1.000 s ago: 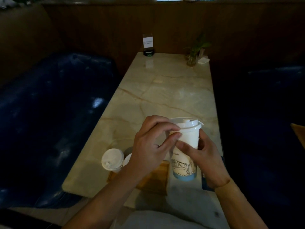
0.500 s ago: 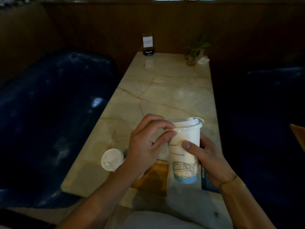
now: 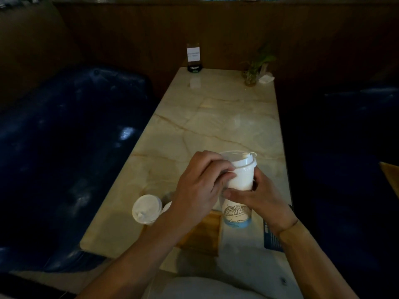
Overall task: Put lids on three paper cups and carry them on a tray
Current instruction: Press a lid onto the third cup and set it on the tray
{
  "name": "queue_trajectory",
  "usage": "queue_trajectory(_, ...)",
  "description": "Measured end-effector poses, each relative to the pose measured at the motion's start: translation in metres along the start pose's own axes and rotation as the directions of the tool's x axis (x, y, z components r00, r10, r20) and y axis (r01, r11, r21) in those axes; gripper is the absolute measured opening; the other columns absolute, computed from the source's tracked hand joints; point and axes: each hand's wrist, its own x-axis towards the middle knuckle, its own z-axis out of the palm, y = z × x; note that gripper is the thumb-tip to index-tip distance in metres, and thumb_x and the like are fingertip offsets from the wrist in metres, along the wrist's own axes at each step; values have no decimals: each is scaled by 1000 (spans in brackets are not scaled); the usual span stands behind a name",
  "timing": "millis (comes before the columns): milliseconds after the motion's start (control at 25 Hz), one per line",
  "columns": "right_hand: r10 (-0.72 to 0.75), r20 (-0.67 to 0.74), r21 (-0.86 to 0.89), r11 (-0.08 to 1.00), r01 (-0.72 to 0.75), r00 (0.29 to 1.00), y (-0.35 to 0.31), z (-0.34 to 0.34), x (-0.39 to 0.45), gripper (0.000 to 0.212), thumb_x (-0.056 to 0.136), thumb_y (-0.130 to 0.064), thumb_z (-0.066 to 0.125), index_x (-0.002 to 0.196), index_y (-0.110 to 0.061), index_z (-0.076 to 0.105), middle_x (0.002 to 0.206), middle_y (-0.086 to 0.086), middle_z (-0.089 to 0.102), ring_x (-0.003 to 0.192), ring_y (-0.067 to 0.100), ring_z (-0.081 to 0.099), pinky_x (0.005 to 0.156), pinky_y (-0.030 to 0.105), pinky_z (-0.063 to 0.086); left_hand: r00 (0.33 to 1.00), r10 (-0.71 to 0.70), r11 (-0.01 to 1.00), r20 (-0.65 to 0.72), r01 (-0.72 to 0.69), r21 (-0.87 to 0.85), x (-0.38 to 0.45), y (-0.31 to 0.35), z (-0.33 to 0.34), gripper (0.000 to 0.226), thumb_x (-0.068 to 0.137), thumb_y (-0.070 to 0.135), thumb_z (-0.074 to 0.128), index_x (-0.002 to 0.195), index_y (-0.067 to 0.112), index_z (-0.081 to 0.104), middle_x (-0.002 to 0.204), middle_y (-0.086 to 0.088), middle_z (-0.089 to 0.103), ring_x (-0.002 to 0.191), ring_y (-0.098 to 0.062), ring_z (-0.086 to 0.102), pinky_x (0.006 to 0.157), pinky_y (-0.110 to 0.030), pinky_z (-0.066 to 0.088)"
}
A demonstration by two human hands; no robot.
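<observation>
A marble table (image 3: 218,117) stands between dark blue seats (image 3: 64,147). At its far end stand a small sign (image 3: 193,58) and a plant (image 3: 255,67), apparently in a glass.

Setting: café or restaurant booth, dimly lit. Evidence: long marble-patterned worktop (image 3: 216,130) flanked on both sides by dark blue padded bench seats (image 3: 71,147); wood-panelled wall (image 3: 216,29) at the worktop's far end; against that wall, a small upright table sign (image 3: 193,57) and a potted plant (image 3: 254,70). Lidded takeaway paper cup (image 3: 147,209) at the worktop's near end.
</observation>
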Motion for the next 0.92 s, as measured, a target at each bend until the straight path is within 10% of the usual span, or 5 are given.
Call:
queue_trajectory(240,-61,-157,-28,998,57,986,3,9,3,66,55,-24,88,114,-23,57,100,0,73,89,14,73,70,29,62,1000,0,999,14,-1,42,9,-1,3,15,90,17,68,94,2,71,95,-13,64,88,-26,63,75,-37,55)
queue_trajectory(920,-36,41,271,962,23,999,3,-14,-11,61,56,-5,88,112,-14,66,105,16,75,95,31,73,72,32,60,1000,-6,975,17,10,-224,13,0,-4,18,87,19,70,90,1,72,93,-11,63,86,-24,61,76,-38,54)
